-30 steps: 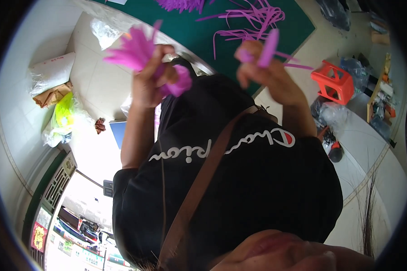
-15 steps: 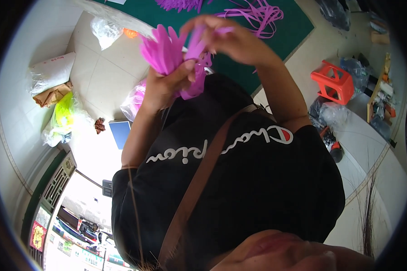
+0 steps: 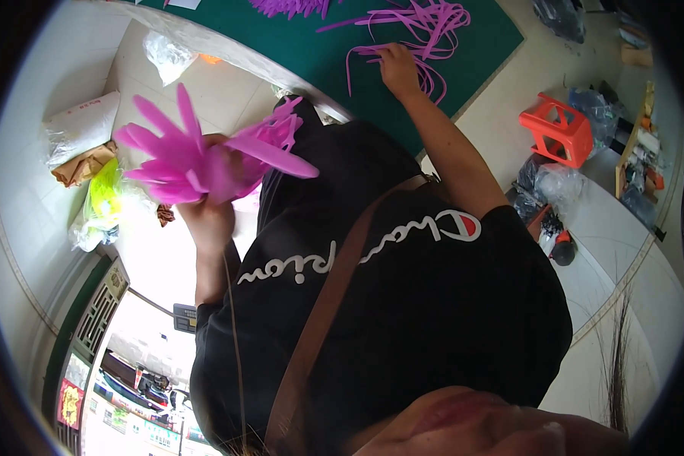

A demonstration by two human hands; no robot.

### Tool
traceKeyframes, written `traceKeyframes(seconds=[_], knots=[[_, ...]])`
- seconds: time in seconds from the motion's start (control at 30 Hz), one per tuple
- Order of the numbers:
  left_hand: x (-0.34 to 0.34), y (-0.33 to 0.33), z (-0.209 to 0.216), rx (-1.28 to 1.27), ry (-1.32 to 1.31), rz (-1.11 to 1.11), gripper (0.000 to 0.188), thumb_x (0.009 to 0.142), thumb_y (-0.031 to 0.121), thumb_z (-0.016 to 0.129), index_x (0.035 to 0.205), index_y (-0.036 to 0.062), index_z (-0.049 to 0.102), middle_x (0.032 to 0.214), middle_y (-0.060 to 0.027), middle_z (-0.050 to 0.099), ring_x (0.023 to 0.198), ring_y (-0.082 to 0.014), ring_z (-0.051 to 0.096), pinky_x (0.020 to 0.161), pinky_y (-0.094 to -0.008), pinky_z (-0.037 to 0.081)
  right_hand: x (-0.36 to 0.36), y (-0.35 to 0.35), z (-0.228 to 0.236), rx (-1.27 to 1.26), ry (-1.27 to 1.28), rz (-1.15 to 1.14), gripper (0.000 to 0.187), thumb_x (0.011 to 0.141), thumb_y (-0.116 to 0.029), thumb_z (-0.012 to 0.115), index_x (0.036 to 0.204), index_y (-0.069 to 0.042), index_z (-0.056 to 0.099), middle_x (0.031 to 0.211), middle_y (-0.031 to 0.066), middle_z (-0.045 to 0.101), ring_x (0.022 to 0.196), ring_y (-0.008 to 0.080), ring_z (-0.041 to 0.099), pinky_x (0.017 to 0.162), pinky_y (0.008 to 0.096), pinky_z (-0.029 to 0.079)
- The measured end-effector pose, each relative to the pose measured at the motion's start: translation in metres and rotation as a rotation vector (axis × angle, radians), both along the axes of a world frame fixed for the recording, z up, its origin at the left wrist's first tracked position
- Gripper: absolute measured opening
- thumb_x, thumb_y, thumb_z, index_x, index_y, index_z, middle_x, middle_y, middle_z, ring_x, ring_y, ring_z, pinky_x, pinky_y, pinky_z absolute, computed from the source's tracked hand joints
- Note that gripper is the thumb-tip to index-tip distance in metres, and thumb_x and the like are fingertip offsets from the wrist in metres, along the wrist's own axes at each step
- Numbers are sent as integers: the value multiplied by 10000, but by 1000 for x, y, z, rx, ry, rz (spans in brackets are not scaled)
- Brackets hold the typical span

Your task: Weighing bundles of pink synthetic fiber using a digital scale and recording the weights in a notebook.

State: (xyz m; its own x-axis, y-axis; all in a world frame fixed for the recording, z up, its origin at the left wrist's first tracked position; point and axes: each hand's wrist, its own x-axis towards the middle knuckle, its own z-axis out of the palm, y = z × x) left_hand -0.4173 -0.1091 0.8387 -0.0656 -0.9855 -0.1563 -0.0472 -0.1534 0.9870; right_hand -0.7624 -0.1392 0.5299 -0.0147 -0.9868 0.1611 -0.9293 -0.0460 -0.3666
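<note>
My left hand (image 3: pixel 214 220) is closed round a thick bunch of pinkish-purple flat strips (image 3: pixel 163 159). Their rounded ends fan out to the left, while thinner loops stick out to the right. Part of the fingers is covered by the bunch. Farther off, my right hand (image 3: pixel 399 70) reaches over the green table (image 3: pixel 311 64). Its fingers are pressed together on thin purple strips (image 3: pixel 368 51) at the near left side of a loose tangle (image 3: pixel 437 30). How many strips are between these fingers I cannot make out.
More purple pieces (image 3: pixel 292 6) lie in a heap at the table's far edge. An orange-red plastic stool (image 3: pixel 556 129) stands on the floor at right, near clear bags (image 3: pixel 561 188). At left are a white sack (image 3: pixel 83 125) and a yellow-green bag (image 3: pixel 105 194).
My right hand has left the bunch and moved away to the strips on the table. My left hand has shifted left and nearer with the bunch, which now fans wider.
</note>
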Motion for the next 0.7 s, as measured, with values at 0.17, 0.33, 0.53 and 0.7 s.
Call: traceKeyframes(seconds=[0.17, 0.33, 0.53, 0.7], knots=[[8, -7, 8, -195, 104, 76, 67, 919, 11, 443, 927, 27, 507, 837, -111, 588, 729, -142, 577, 665, -238, 492, 10, -33, -5, -120, 84, 89, 181, 717, -108, 652, 892, -84, 611, 978, 115, 553, 946, 314, 530, 795, 419, 423], [26, -13, 9, -326, 118, 145, 100, 940, 127, 462, 911, 44, 508, 740, -79, 584, 754, -172, 593, 873, -373, 460, -21, -33, 15, 331, 242, 129, 237, 684, -113, 673, 910, -75, 611, 988, 113, 555, 939, 321, 544, 767, 441, 442], [42, -28, 5, -250, 568, -109, 149, 941, 227, 475, 865, 106, 517, 605, 27, 446, 668, -150, 514, 1085, -469, 217, -13, -23, 10, 140, 158, 190, 273, 696, -110, 667, 956, -68, 592, 985, 123, 552, 924, 323, 542, 766, 446, 446], [40, -31, 6, -196, 729, -82, 98, 960, 183, 436, 941, 114, 504, 606, 50, 379, 527, -66, 361, 731, -279, 354, 34, -28, -27, 34, -4, 274, 262, 733, -121, 665, 962, -55, 557, 946, 126, 559, 892, 317, 543, 761, 434, 440]])
